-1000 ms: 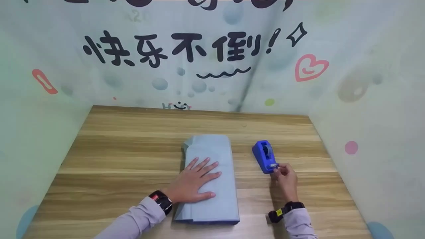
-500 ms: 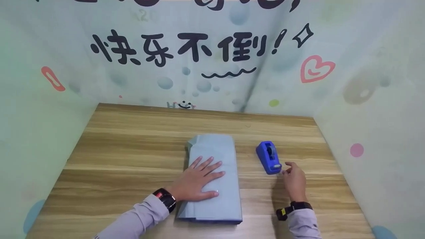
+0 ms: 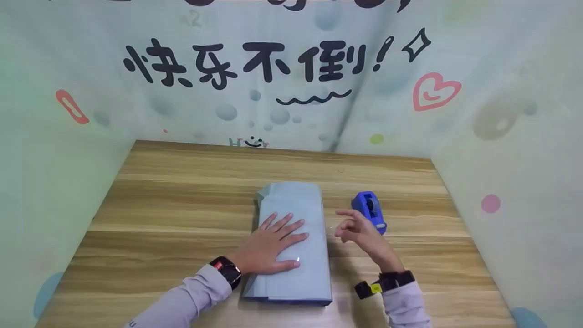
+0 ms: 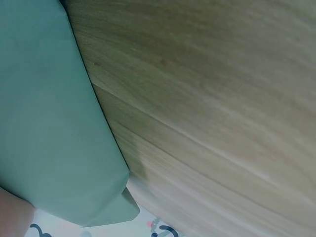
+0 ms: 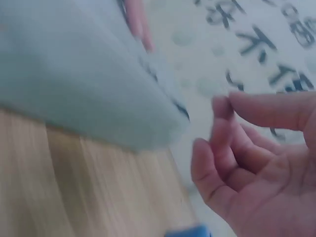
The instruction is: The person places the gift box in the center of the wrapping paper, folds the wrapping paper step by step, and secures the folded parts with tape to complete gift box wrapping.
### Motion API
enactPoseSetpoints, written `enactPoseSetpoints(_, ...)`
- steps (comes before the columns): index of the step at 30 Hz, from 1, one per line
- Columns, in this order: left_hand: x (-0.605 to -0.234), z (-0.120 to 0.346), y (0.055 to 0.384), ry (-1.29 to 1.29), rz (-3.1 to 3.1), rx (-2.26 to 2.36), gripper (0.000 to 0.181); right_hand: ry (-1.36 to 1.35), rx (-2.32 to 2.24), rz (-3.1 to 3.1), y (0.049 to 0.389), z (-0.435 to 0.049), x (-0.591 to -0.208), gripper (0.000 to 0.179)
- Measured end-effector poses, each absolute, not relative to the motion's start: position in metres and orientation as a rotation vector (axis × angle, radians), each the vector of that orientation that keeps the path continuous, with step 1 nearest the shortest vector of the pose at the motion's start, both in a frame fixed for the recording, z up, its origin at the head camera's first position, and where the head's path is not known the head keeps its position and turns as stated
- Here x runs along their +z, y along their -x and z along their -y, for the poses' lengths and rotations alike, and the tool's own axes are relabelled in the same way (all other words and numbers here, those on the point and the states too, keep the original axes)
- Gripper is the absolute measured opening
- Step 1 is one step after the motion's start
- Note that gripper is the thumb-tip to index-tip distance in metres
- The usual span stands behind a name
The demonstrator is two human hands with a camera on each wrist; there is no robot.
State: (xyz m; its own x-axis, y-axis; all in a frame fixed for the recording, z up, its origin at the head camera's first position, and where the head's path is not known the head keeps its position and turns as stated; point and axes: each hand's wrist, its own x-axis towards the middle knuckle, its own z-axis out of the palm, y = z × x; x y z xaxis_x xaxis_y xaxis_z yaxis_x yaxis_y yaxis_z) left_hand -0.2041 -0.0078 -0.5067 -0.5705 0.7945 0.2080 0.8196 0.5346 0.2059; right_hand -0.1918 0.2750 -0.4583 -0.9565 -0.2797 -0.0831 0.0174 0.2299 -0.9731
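Observation:
A long package in light blue paper [image 3: 291, 200] lies on the table, with folded paper flaps along its left side. Spread flat on its top is my left hand [image 3: 278, 246], fingers straight. My right hand [image 3: 362, 234] hovers between the package and the blue tape dispenser [image 3: 381, 227], covering part of the dispenser. Its thumb and a fingertip pinch together in the right wrist view, the index finger lifted in the head view. A faint glint of clear tape [image 3: 331, 227] shows by those fingertips. The left wrist view shows the package's paper side [image 4: 59, 123].
The wooden table [image 3: 182, 191] stretches around the package. Pale printed walls [image 3: 205, 123] enclose it at the back and both sides, with black lettering and coloured shapes on them.
My right hand has come away from the tape dispenser's cutting end and moved left toward the package. My left hand and the package stay in place; the view has shifted slightly.

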Motion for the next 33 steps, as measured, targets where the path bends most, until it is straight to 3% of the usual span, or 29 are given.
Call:
enactPoseSetpoints(10, -0.503, 0.008, 0.204, 1.415, 2.711, -0.408, 0.067, 0.245, -1.446, -2.480, 0.207, -0.246, -0.458, 0.041)
enactPoseSetpoints(21, -0.505, 0.009, 0.203, 1.408, 2.702, -0.425, 0.067, 0.230, -1.475, -2.501, 0.199, -0.234, -0.446, 0.036)
enactPoseSetpoints(33, -0.507, 0.008, 0.204, 1.406, 2.671, -0.417, 0.066, 0.131, -1.543, -2.520, 0.206, -0.242, -0.464, 0.041)
